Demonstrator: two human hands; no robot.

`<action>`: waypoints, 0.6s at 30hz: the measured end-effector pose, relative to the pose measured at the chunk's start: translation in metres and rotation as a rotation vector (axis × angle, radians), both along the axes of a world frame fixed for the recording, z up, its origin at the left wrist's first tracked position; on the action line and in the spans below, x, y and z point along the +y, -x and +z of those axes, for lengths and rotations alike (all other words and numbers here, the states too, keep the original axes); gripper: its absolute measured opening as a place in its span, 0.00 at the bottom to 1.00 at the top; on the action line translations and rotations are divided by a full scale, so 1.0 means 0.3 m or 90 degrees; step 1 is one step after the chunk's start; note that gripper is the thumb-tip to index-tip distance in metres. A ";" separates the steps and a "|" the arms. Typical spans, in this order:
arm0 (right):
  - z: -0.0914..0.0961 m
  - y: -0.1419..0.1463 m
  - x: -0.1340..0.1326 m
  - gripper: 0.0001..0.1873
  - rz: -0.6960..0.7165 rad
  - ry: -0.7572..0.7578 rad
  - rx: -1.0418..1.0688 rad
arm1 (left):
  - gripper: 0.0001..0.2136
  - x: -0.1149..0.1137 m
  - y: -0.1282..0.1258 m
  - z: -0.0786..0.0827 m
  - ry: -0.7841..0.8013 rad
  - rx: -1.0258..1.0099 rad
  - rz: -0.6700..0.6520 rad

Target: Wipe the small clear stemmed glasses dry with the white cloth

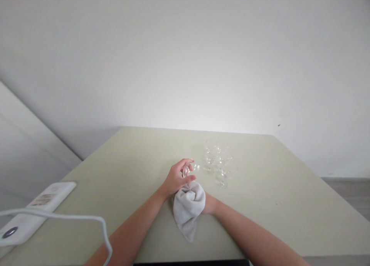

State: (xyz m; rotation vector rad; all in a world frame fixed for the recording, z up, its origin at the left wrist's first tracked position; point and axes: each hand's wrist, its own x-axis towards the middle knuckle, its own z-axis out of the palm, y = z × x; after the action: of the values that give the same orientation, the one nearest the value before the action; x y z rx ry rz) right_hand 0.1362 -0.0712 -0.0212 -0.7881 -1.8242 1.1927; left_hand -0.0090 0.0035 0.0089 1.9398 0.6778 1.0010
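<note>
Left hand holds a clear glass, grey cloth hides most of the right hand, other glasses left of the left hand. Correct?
Wrong side: in the head view, the other glasses are right of the left hand, which holds a clear glass. Grey cloth hides most of the right hand.

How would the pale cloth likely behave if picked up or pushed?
The pale cloth is probably floppy: it hangs in soft folds down to a drooping corner. Pushed, it would likely crumple rather than roll, judging by its bunched top.
</note>
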 end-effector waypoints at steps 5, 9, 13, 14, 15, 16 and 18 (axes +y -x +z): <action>0.019 0.005 -0.002 0.18 -0.005 -0.013 0.011 | 0.28 0.003 -0.002 -0.005 0.000 0.001 0.012; 0.021 0.009 -0.001 0.18 0.002 -0.012 0.008 | 0.28 0.005 -0.002 -0.009 -0.003 0.009 0.011; 0.008 0.006 0.002 0.21 0.002 -0.024 0.006 | 0.27 0.005 -0.002 -0.010 -0.006 0.009 0.014; 0.005 0.005 0.002 0.20 0.002 -0.026 0.004 | 0.27 0.005 -0.001 -0.010 -0.007 0.009 0.013; 0.003 0.004 0.002 0.20 0.002 -0.028 0.000 | 0.27 0.005 -0.001 -0.010 -0.008 0.008 0.011; 0.001 0.003 0.003 0.20 0.002 -0.031 -0.004 | 0.27 0.005 0.000 -0.011 -0.009 0.007 0.010; -0.002 0.002 0.003 0.20 -0.001 -0.033 -0.008 | 0.26 0.006 0.001 -0.012 -0.012 0.006 0.006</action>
State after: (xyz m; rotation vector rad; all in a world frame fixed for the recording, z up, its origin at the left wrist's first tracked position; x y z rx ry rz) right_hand 0.1357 -0.0704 -0.0218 -0.7689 -1.8568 1.1374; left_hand -0.0093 0.0052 0.0054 1.9609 0.6859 1.0087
